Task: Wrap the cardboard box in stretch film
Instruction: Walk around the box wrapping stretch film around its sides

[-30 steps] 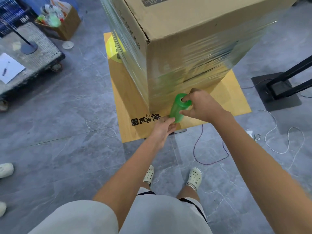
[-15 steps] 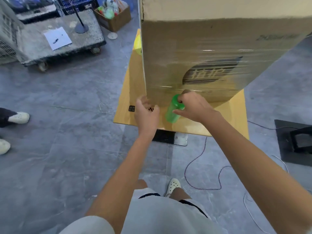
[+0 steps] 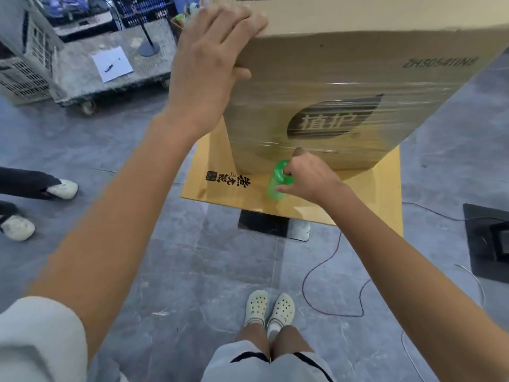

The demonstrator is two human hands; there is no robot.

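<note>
A tall cardboard box (image 3: 344, 86) stands on a square yellow wooden board (image 3: 366, 194). Clear stretch film covers its lower and middle sides. My left hand (image 3: 212, 59) lies over the box's top left corner, fingers spread on the top face and thumb on the side. My right hand (image 3: 305, 177) grips a small green roll of stretch film (image 3: 276, 180) low at the box's near left corner, just above the board. One finger sits inside the roll's core.
A grey wheeled cart (image 3: 110, 73) with a sheet of paper stands at the back left. Another person's feet (image 3: 41, 197) are at the left edge. A black stand base (image 3: 487, 238) lies at the right, and cables (image 3: 330, 271) trail over the grey tiled floor.
My left hand rose from the box's lower corner to its top left corner. My right hand stayed low with the green roll. The view shifted around the box.
</note>
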